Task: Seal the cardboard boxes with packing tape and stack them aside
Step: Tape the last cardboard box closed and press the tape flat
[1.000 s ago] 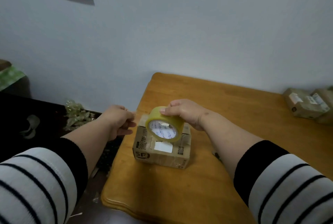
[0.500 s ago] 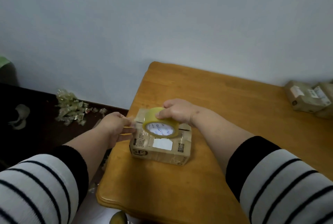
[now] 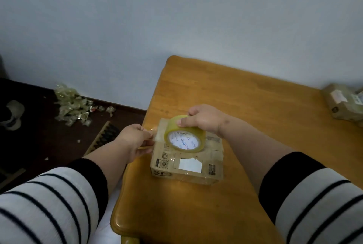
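Note:
A small cardboard box [image 3: 186,167] with a white label lies near the left edge of the wooden table [image 3: 245,106]. My right hand [image 3: 204,120] grips a roll of clear yellowish packing tape [image 3: 184,135] and holds it on edge above the box's top. My left hand [image 3: 135,139] is at the box's left side and pinches the free end of the tape, which stretches from the roll over the box's left edge.
Other taped cardboard boxes [image 3: 343,102] sit at the table's far right edge. On the dark floor to the left lie crumpled tape scraps [image 3: 72,104], a shoe [image 3: 13,114] and a slatted wooden piece [image 3: 104,135]. A pale wall stands behind the table.
My left hand has come in from the left, taken the tape's free end and drawn it over the box's left edge. The roll has dropped closer to the box top.

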Motion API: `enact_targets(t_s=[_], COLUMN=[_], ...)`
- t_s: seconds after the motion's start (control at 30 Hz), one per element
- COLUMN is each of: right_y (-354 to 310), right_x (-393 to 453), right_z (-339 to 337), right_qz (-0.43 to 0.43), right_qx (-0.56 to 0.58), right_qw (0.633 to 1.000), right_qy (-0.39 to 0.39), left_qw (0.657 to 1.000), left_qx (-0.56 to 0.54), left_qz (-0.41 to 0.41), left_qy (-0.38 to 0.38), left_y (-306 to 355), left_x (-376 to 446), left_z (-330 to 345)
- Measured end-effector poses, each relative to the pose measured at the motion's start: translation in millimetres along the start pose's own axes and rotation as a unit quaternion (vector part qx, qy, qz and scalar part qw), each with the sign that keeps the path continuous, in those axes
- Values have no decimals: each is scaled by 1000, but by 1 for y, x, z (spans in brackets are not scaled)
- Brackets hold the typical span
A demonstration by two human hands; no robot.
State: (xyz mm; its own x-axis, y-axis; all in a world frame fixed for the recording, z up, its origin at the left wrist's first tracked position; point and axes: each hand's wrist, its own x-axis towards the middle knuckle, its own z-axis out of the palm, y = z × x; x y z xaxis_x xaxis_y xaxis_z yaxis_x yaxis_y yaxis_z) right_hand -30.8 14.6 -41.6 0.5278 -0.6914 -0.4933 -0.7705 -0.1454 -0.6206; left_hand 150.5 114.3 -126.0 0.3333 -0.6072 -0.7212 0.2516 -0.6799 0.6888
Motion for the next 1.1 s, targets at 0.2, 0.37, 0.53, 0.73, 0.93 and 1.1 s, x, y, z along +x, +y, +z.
enact_targets(t_s=[0.2, 0.37, 0.53, 0.73, 0.93, 1.1], right_y=[1, -2, -5, -2, 1, 6], right_x=[11, 15, 15, 16, 16, 16], right_z=[0, 5, 6, 8, 8, 10], right_qz=[-6, -12, -13, -14, -15, 2], right_qx=[44, 37, 26, 34, 47, 53], right_qw=[999, 999, 999, 999, 998, 998], right_qy=[-3, -19, -32, -39, -47, -31], left_qw=[999, 996, 996, 995, 994, 996], left_qx=[-33, -83, -84, -89, -68, 17], left_qz=[-18, -25, -24, -41, -90, -78], left_qy=[-20, -36, -14, -6, -9, 46], left_y=[-8, -17, -22, -28, -33, -27], left_x=[7, 9, 10, 14, 10, 8], left_z=[-6, -8, -3, -1, 4, 17])
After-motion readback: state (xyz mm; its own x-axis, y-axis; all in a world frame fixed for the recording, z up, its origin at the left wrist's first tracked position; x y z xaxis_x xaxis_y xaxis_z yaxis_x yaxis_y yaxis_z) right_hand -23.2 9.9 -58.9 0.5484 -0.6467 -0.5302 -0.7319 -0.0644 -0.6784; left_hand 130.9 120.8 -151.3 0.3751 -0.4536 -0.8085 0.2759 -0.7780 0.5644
